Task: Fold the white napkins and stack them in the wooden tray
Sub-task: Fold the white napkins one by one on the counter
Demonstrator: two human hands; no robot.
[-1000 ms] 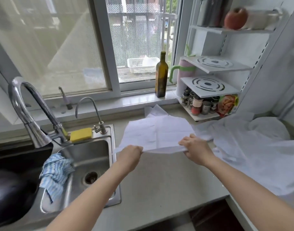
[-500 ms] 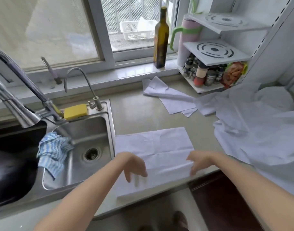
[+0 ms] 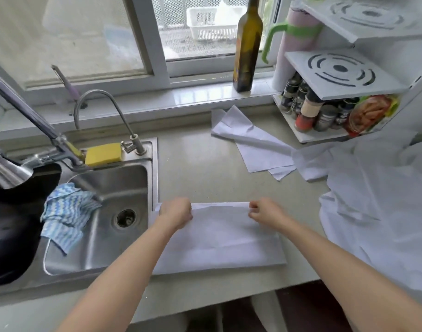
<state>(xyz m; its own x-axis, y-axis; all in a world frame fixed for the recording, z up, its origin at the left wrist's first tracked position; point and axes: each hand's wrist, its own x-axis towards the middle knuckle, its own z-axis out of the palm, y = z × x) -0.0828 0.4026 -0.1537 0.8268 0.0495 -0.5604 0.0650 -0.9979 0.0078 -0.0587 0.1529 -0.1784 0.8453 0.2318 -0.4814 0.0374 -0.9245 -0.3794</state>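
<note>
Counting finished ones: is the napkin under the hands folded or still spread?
Mid-fold: napkin doubled over, left hand and right hand pinching its far edge.

A white napkin lies flat at lower centre of the frame, seemingly doubled over, its far edge lifted. More white napkins lie crumpled at centre right, overlapping a loose white heap.

Soft, bright daylight comes in through the window at the back, leaving only faint shadows on the counter. The sink shows mild glare. Straight lines bow toward the edges from the wide lens, and fine detail looks slightly smeared.
</note>
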